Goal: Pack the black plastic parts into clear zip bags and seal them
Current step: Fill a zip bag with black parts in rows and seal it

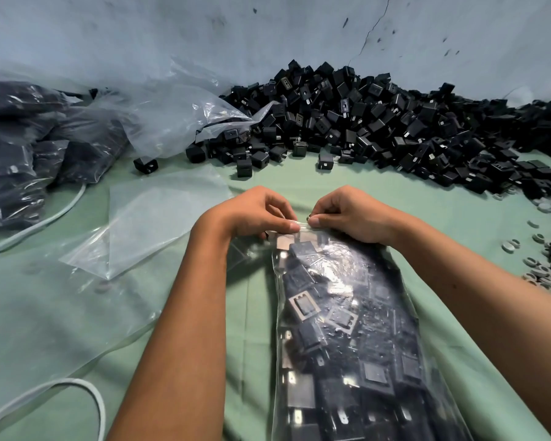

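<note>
Left hand [255,214], right hand [347,214] pinching zip bag [347,329] top edge (parts inside), bag toward person

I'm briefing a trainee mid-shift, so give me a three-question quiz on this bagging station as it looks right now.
1. True or false: both hands pinch the top edge of the filled zip bag.
2. Where does the loose pile of black parts lie? A) near the person's elbows B) at the far side of the green cloth, against the wall C) inside a box
3. Fill in: an empty clear bag lies flat to the ____ of the left hand.

Key: 1 true, the left hand and right hand meet at the bag's mouth. 2 B. 3 left.
</note>
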`<state>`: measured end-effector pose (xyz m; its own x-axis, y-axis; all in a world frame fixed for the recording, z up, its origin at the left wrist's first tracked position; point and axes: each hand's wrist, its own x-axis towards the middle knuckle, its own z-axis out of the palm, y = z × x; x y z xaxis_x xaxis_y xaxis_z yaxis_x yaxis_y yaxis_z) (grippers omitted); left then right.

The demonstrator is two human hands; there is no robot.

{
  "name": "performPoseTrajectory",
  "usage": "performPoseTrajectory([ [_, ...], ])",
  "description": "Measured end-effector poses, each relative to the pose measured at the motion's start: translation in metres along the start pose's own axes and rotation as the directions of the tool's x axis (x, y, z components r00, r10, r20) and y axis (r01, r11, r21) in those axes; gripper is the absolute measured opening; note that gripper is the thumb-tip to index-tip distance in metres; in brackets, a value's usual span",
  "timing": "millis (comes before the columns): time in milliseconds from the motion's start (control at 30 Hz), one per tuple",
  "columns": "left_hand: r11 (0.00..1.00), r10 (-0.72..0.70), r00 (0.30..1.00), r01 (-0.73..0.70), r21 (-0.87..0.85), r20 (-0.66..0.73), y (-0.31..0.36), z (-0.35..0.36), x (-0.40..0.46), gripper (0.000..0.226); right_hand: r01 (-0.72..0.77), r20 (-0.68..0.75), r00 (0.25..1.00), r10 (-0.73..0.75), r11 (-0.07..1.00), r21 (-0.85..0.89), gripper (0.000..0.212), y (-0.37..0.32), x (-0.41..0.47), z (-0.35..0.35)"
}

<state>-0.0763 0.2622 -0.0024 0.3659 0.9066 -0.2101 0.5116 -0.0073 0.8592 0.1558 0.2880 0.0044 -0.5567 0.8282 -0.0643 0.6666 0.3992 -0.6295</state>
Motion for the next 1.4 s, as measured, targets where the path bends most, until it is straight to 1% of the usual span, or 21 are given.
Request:
performPoseTrajectory([
  [133,1.0,0.022,0.999,-0.023,0.013,0.036,0.005,0.006,0.002,0.011,-0.005,0.003,1.0,0.005,1.0,-0.025,0.017,0.002,0.001,0.001],
  [300,0.998,0.039,0.999,-0.04,0.039,0.021,0.007,0.01,0.0,0.014,0.011,0.012,1.0,-0.01,0.999,-0.039,0.018,-0.002,0.003,-0.001],
  [400,0.997,0.029,0.999,-0.032,0.067,0.036,0.008,0.01,0.001,0.018,0.023,0.087,0.996,-0.024,1.0,0.014,0.026,-0.005,0.001,-0.005],
  [467,0.998,0.023,0.999,-0.026,0.06,0.041,0.009,0.01,0.0,0.021,0.004,0.147,0.989,-0.003,1.0,-0.005,0.028,-0.009,0.0,-0.005],
  [500,0.998,0.024,0.999,-0.026,0.055,0.033,0.01,0.01,-0.001,0.021,0.002,0.154,0.988,0.001,1.0,-0.019,0.029,-0.01,0.0,-0.005],
  [600,0.999,0.016,1.0,-0.016,0.028,-0.006,0.009,0.008,-0.002,0.013,0.013,0.132,0.991,-0.006,0.999,-0.053,0.025,-0.014,0.002,-0.005],
  [700,0.999,-0.049,0.999,0.05,-0.018,0.015,0.003,-0.002,-0.007,0.009,0.008,0.121,0.993,-0.001,0.998,-0.057,0.023,-0.013,0.002,-0.004],
  [767,0.997,-0.069,0.998,0.069,-0.034,0.008,0.0,-0.006,-0.01,0.008,-0.001,0.123,0.992,0.006,0.999,-0.042,0.022,-0.012,0.002,-0.004],
  [867,0.999,-0.042,0.999,0.042,-0.017,-0.01,0.001,-0.006,-0.012,0.008,-0.01,0.144,0.99,0.003,0.999,0.047,0.014,-0.015,0.004,0.0],
  [933,1.0,-0.02,1.0,0.02,-0.005,0.0,0.002,-0.005,-0.012,0.01,0.009,0.13,0.991,-0.021,0.995,0.096,0.012,-0.018,0.007,0.003],
  [1100,1.0,-0.019,1.0,0.019,-0.024,-0.011,0.002,-0.008,-0.014,0.009,0.019,0.122,0.992,-0.032,0.994,0.112,0.013,-0.022,0.012,0.008],
  [1233,0.993,-0.086,0.995,0.081,-0.091,-0.049,-0.006,-0.017,-0.019,0.009,-0.013,0.144,0.99,-0.002,0.995,0.103,0.015,-0.021,0.013,0.007],
  [1333,0.994,-0.06,0.997,0.056,-0.091,-0.044,-0.009,-0.02,-0.021,0.007,-0.038,0.137,0.99,0.02,0.991,0.131,0.015,-0.022,0.013,0.011],
  [1400,0.996,-0.036,0.998,0.032,-0.085,-0.044,-0.009,-0.02,-0.021,0.008,-0.016,0.111,0.994,0.0,0.989,0.148,0.015,-0.025,0.013,0.014],
])
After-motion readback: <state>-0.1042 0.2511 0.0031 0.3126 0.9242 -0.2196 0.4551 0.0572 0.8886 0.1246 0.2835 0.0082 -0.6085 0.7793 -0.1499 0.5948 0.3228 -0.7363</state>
